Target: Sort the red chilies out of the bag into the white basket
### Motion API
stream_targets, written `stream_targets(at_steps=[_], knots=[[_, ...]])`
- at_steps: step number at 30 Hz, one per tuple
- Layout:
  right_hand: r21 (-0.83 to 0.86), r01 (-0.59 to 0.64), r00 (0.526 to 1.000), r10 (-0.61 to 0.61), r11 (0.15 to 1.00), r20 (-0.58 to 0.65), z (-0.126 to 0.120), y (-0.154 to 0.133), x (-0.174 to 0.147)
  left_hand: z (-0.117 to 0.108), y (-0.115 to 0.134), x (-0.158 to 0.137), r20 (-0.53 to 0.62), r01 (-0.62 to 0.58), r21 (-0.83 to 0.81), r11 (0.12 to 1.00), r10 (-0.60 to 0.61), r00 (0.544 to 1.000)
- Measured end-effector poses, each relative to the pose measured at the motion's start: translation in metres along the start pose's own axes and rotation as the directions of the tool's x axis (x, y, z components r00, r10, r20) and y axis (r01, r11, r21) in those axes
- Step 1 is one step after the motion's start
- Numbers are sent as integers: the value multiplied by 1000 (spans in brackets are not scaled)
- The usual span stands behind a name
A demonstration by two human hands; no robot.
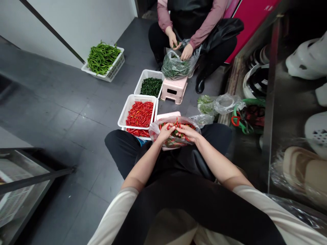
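Over an open clear plastic bag of red chillies, my two hands meet at the fingertips. My left hand is closed in a pinch on a red chilli. In my right hand are several red chillies, with the fingers curled round them. Some green stems show among the chillies in the bag. Beneath the bag is a pale pink stool, mostly covered. Just left of the bag, a white basket holds loose red chillies; it rests on another basket with more red chillies.
A co-worker sits opposite, both hands at a bag of green chillies on a pink stool. White baskets hold green chillies and long green peppers. Shelving stands right, near a green basket with red-handled scissors.
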State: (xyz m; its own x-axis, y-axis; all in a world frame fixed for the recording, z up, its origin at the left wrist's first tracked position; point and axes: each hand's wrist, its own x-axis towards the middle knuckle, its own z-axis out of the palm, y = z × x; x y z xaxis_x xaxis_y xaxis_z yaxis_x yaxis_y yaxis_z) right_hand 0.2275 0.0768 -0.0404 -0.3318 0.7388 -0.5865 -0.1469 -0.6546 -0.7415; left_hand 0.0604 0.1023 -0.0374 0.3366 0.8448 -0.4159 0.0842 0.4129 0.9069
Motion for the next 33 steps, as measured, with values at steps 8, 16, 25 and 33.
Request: stream_targets(at_steps=[8, 16, 25, 33], knots=[[-239, 18, 934, -102, 971, -343, -5, 3, -8, -10, 3, -2, 21, 1, -221, 975, 4, 1000], [38, 241, 951, -228, 970, -211, 16, -6, 0, -17, 10, -9, 389, 256, -370, 893, -101, 916], [-16, 95, 982, -97, 995, -160, 17, -6, 1, -22, 8, -12, 504, 269, -158, 950, -156, 849], [-380, 281, 945, -323, 881, -51, 10, -18, 1, -25, 22, -5, 447, 109, 216, 970, -197, 872]])
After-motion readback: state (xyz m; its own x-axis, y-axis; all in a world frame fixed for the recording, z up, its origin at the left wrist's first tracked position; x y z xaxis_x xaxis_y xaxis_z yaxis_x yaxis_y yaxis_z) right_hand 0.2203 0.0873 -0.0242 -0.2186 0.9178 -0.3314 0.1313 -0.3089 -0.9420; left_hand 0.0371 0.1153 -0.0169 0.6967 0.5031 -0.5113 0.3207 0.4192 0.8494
